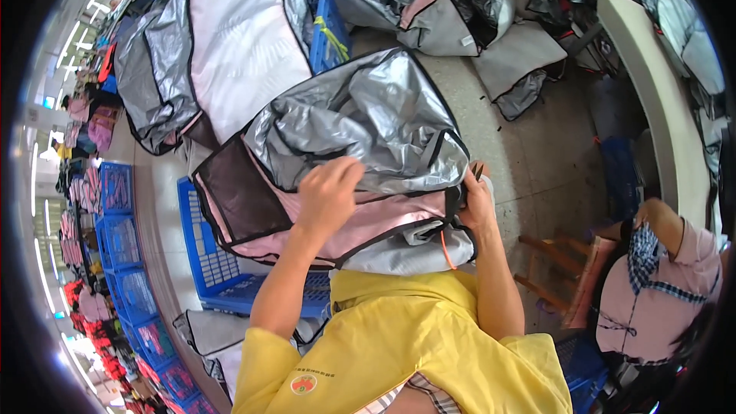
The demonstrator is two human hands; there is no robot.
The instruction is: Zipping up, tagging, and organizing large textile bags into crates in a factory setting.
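Across my lap lies an insulated bag with pink and brown outer panels, black edging and a crumpled silver lining that faces up. My left hand is closed above its front edge, fingers bunched together; whatever they pinch is hidden. At the bag's right corner my right hand is closed round a small pair of thread snips, their dark tips pointing up past the fingers. This hand also touches the bag's black-edged corner. An orange strip hangs just below it.
Another silver-and-pink bag lies beyond, against a blue crate. A blue basket stands at my left. More grey bags are heaped at the far right, near a pale curved table edge. A seated person is at right beside a wooden stool.
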